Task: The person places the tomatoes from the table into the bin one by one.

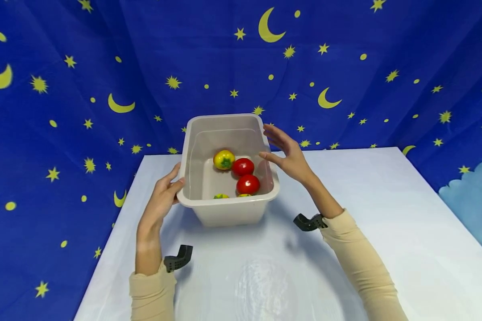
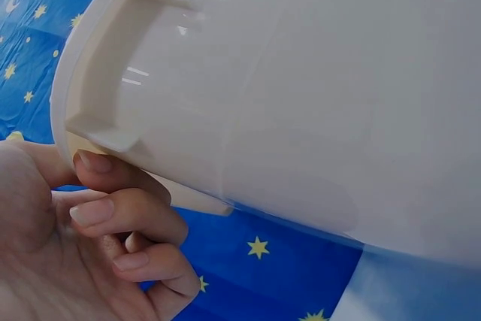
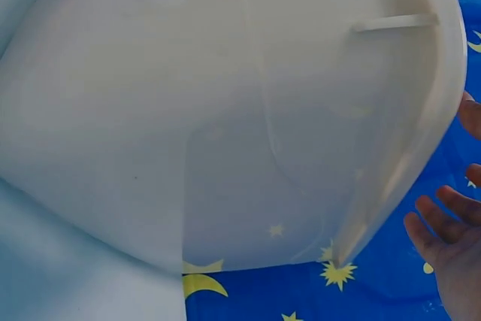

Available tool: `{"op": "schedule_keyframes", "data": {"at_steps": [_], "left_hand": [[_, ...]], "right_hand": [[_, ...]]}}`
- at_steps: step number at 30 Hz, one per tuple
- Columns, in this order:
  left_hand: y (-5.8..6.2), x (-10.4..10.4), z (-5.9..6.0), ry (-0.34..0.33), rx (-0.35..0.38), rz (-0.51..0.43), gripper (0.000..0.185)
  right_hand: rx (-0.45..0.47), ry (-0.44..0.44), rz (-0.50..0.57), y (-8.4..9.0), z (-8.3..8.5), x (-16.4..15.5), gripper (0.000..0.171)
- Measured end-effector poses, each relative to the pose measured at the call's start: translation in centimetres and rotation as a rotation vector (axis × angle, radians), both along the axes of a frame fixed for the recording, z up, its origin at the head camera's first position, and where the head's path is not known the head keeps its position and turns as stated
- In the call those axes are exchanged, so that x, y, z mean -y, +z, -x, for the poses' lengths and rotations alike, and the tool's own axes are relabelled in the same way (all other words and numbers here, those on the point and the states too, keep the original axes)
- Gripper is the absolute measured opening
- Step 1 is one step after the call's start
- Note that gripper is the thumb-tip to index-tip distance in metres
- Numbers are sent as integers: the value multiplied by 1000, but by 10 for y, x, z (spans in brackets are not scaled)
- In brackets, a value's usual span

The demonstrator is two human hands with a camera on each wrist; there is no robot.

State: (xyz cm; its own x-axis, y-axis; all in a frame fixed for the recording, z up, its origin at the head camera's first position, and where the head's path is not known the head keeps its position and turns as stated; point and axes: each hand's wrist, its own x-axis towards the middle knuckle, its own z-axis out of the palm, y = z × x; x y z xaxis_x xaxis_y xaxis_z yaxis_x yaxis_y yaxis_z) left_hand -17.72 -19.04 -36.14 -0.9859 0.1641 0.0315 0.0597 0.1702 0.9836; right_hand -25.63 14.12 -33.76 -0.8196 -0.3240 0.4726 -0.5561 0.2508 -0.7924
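Fingers (image 2: 113,212) under bin (image 1: 229,209) rim, fingertips hidden.

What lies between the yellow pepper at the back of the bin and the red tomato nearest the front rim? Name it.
A second red tomato sits between the yellow pepper and the front red tomato, inside the bin. The head view shows it.

— Where does the head view look from?
— Above, forward and down over the counter (image 1: 385,214).
— The wrist views?
— Each sits close against the tub's (image 1: 229,209) outer wall, which all three views share.
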Motion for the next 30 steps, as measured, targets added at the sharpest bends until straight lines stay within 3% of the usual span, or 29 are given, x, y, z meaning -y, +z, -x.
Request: {"op": "schedule_keyframes", "data": {"at_steps": [30], "left_hand": [[2, -1, 2, 7, -14, 33, 56]], "right_hand": [[-10, -15, 61, -5, -10, -25, 64]]}}
